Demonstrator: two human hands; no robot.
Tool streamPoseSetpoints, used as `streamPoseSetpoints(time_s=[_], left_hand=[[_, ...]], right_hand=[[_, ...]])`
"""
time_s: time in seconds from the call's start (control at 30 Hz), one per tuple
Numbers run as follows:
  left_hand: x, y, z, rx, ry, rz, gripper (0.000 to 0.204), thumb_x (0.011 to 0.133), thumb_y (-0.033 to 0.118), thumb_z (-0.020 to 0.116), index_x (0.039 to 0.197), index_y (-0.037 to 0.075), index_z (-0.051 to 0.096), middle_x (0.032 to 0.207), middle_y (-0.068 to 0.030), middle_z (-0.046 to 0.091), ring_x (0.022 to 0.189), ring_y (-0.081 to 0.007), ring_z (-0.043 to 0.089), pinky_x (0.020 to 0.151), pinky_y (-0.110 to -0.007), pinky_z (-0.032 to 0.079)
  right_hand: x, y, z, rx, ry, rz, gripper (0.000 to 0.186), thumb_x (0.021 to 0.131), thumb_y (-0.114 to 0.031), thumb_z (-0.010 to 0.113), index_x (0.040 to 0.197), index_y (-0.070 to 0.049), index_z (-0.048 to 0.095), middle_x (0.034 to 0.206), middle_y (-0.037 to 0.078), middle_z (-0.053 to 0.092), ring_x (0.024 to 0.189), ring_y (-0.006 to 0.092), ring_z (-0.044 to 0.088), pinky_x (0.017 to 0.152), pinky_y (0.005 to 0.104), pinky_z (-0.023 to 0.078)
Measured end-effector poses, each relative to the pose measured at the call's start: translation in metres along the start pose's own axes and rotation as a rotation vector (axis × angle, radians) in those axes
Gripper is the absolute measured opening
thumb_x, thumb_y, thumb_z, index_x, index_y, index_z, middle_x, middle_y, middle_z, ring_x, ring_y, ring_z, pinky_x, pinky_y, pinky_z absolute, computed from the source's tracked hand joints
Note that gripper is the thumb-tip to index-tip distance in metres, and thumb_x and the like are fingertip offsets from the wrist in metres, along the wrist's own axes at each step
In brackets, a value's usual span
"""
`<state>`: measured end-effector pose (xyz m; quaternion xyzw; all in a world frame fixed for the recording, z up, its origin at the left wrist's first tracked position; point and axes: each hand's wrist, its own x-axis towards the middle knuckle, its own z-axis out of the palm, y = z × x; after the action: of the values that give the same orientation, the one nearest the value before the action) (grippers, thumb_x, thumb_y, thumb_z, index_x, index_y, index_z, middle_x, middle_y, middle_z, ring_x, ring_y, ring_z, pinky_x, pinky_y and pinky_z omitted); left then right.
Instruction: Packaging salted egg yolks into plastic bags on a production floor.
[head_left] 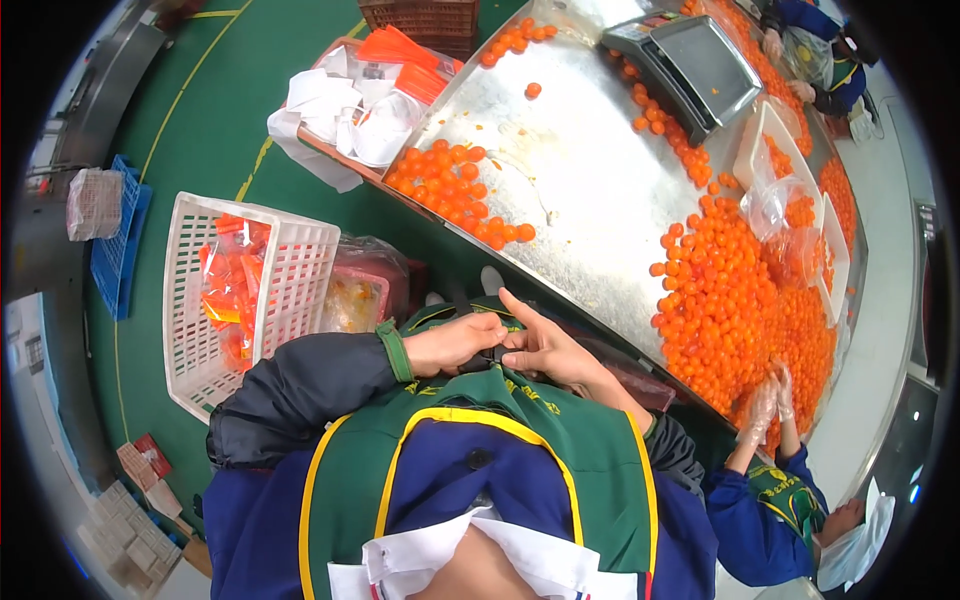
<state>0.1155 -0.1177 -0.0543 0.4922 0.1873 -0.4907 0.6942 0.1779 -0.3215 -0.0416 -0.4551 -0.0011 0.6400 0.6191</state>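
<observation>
At my waist, over a green apron (500,395) with yellow trim, my left hand (452,340) is closed, its fingertips on a small dark item (488,358) that I cannot make out. Beside it, my right hand (548,350) has its index finger stretched out and its thumb reaching across to that dark item, close to my left fingertips; its lower fingers are partly hidden. Just beyond both hands is the edge of a steel worktable (560,180) bearing loose orange fruits (715,300), with a smaller cluster (450,185) at the left.
A white basket (188,310) of orange packets and a red container (365,288) stand left. A bin (345,155) of packaging adjoins the table, which holds a scale (680,70) and white trays (750,150). A gloved co-worker (775,500) works at right, another (820,40) at far right.
</observation>
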Motion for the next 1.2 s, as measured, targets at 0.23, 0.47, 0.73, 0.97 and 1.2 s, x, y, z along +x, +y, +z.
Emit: streamPoseSetpoints(time_s=[0.23, 0.47, 0.73, 0.97, 1.2], left_hand=[[0.016, -0.025, 0.006, 0.258, 0.078, 0.315, 0.03, 0.107, 0.026, 0.038, 0.111, 0.0, 0.051, 0.106, -0.0094, 0.065, 0.097, -0.012, 0.059, 0.084, -0.03, 0.05], [0.012, -0.017, 0.014, 0.402, 0.091, 0.366, 0.036, 0.104, 0.024, 0.042, 0.124, -0.005, 0.052, 0.117, -0.0166, 0.064, 0.108, -0.0239, 0.061, 0.091, -0.036, 0.05], [-0.003, -0.019, -0.003, 0.473, 0.071, 0.537, 0.034, 0.101, 0.028, 0.052, 0.119, -0.001, 0.055, 0.109, -0.0179, 0.067, 0.101, -0.0277, 0.065, 0.087, -0.038, 0.049], [-0.048, -0.006, -0.023, 1.032, 0.664, 0.722, 0.043, 0.086, 0.047, 0.066, 0.105, 0.009, 0.061, 0.094, -0.0166, 0.057, 0.089, -0.0388, 0.061, 0.075, -0.046, 0.05], [0.014, 0.055, -0.252, 0.03, 1.303, 1.028, 0.029, 0.087, 0.013, 0.067, 0.113, 0.0, 0.064, 0.101, -0.0138, 0.068, 0.089, -0.0192, 0.064, 0.079, -0.032, 0.051]], right_hand=[[0.008, -0.005, 0.012, -0.06, 0.028, 0.082, 0.096, 0.085, 0.012, 0.061, 0.159, -0.014, 0.007, 0.096, 0.002, 0.061, 0.066, 0.0039, 0.05, 0.054, 0.0191, 0.04], [0.014, -0.004, 0.014, -0.253, -0.023, -0.001, 0.096, 0.082, 0.01, 0.067, 0.159, -0.013, 0.013, 0.094, 0.004, 0.06, 0.064, 0.0053, 0.051, 0.053, 0.0214, 0.042], [-0.01, -0.011, 0.036, -0.656, 0.217, -0.175, 0.078, 0.078, 0.006, 0.073, 0.148, -0.009, 0.041, 0.092, 0.005, 0.059, 0.085, 0.0138, 0.058, 0.081, 0.029, 0.049], [-0.026, -0.004, 0.013, -0.995, 0.307, -0.271, 0.048, 0.081, -0.014, 0.077, 0.124, -0.001, 0.06, 0.103, 0.015, 0.063, 0.095, 0.0256, 0.064, 0.084, 0.0337, 0.05], [-0.015, -0.005, 0.001, -0.828, 0.498, -0.261, 0.035, 0.087, -0.001, 0.066, 0.122, 0.002, 0.061, 0.098, 0.011, 0.068, 0.083, 0.0148, 0.066, 0.075, 0.0272, 0.053]])
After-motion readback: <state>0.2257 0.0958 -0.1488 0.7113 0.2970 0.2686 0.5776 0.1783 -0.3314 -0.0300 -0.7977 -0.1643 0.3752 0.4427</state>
